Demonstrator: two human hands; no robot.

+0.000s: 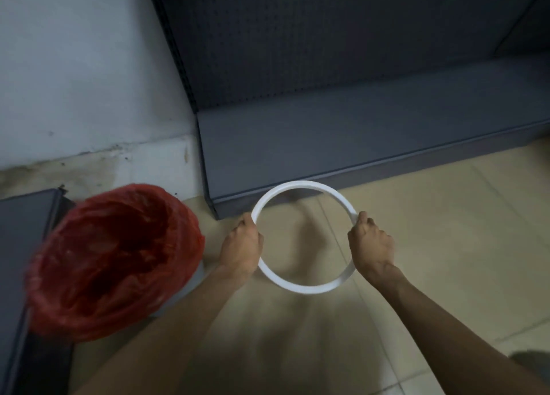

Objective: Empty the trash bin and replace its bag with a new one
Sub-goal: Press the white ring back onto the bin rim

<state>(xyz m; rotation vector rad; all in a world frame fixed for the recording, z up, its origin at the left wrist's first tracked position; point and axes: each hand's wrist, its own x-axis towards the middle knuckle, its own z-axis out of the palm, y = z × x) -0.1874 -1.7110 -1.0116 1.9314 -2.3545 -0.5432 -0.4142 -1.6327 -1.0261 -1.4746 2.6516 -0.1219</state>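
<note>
2 hands closed on white ring (300, 186): left hand (241, 246) on its left side, right hand (370, 244) on its right. Ring held roughly flat, opening up, right of bin (181, 287). Red bag (113, 260) lines bin, mouth open upward.

The bin bag (116, 260) is translucent red. The ring (300, 186) is plain white. The shelving unit (327, 120) is dark grey with a dotted pegboard back. The floor tiles (431, 216) are beige.
</note>
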